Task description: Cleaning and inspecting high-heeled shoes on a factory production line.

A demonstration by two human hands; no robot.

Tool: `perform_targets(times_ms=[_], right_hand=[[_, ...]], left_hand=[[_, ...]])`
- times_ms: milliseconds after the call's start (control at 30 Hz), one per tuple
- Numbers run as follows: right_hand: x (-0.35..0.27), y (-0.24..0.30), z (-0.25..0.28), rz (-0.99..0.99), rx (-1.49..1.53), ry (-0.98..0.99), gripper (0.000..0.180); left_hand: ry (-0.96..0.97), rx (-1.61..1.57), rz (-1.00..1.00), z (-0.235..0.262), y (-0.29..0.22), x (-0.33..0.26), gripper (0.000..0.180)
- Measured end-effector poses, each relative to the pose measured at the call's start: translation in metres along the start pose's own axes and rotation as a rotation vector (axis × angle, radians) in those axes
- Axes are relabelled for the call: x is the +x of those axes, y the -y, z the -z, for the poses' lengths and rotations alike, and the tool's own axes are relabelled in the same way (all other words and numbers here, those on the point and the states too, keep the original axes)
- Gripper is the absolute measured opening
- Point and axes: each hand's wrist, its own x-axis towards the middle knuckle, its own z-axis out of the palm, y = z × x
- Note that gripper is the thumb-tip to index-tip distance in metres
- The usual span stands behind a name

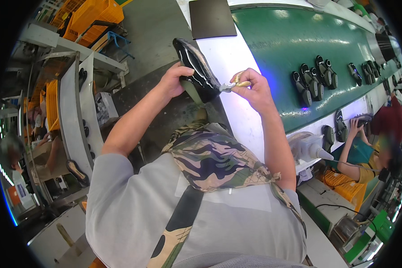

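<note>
My left hand grips a black shoe sole from its left side and holds it up, tilted, above my lap. My right hand is closed around a small brush with a pale handle. The brush's tip touches the lower right edge of the sole. Both forearms rise from my grey shirt, and a camouflage apron lies below the hands.
A green conveyor belt runs along the right with several black soles lying on it. A dark flat mat sits at its near edge. A person in yellow works at the belt on the right. Orange crates stand at upper left.
</note>
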Motion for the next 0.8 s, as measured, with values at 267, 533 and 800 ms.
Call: perform_targets(times_ms=[267,533,800], right_hand=[[0.013,-0.014,-0.042,-0.073,0.242,-0.208,0.020],[0.001,-0.016,-0.048,-0.151,0.186,-0.360,0.021],[-0.029,0.003,-0.010,-0.022,0.400,-0.622,0.022]], left_hand=[[0.053,-0.290,-0.151,0.028,0.005,-0.026,0.056],[-0.062,0.070,-0.434,0.007,0.014,-0.024,0.061],[0.074,1.237,-1.012,-0.052,-0.009,-0.021,0.051]])
